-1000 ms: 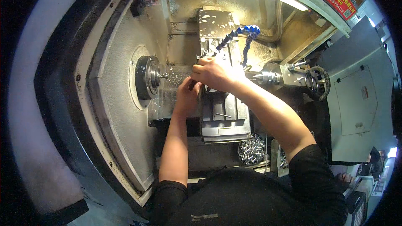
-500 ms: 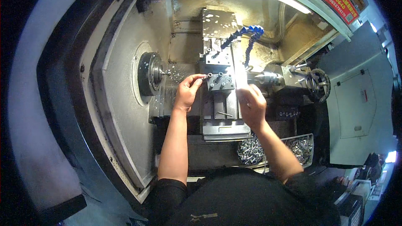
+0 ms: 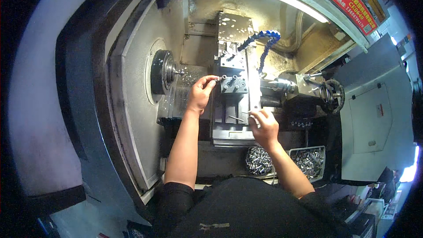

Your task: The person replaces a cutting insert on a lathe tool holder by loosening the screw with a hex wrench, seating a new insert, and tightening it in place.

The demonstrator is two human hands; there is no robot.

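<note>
My left hand (image 3: 202,93) is closed in a pinch at the left edge of a dark tool holder block (image 3: 234,89). A small metal piece shows at its fingertips against the block; its kind is too small to tell. Several bolts stand up from the block. My right hand (image 3: 265,127) has its thumb and fingers together over the right side of the cross slide (image 3: 222,114). Something thin and light seems to stick out from its fingertips, but I cannot make it out. A thin metal rod (image 3: 235,118) lies on the slide between my hands.
To the left is the lathe chuck (image 3: 162,72). A blue coolant hose (image 3: 269,35) arches behind the block, and the tailstock (image 3: 304,86) with its handwheel (image 3: 337,92) stands right. Small metal parts fill a round container (image 3: 258,161) and a tray (image 3: 324,161) below.
My right hand has come down and nearer, from beside the block to the front part of the slide. My left hand stays at the block's left edge. The whole view has shifted slightly.
</note>
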